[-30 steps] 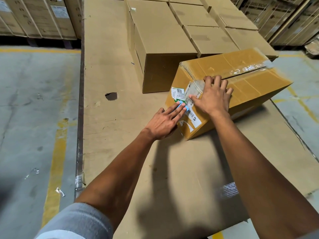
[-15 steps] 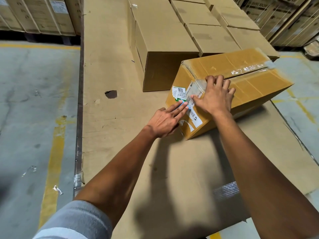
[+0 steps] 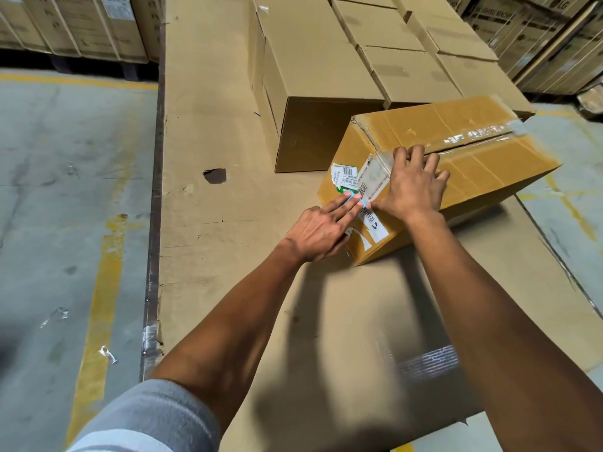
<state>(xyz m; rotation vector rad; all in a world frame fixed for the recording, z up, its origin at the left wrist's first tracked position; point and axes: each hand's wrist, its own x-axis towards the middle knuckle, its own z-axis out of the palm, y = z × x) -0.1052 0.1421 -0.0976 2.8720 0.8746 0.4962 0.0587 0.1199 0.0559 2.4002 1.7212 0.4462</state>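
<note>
A taped brown carton (image 3: 483, 158) lies at an angle on a flat cardboard sheet (image 3: 326, 321). Its near end carries a white printed label (image 3: 372, 181) and a smaller barcode sticker (image 3: 346, 174). My left hand (image 3: 319, 230) lies flat against that end, straight fingers pressing a small blue piece (image 3: 350, 195) onto the label. My right hand (image 3: 411, 187) rests spread over the carton's top corner, fingers on the clear tape, thumb touching the label beside my left fingertips.
Several plain cartons (image 3: 313, 70) stand in rows right behind the taped one. A dark hole (image 3: 215, 175) marks the cardboard sheet to the left. Concrete floor with yellow lines (image 3: 98, 288) lies left; stacked printed cartons (image 3: 538, 37) stand at the back right.
Both hands stay on the carton's labelled end. My left fingertips have slid slightly along the label; my right hand has barely shifted.
</note>
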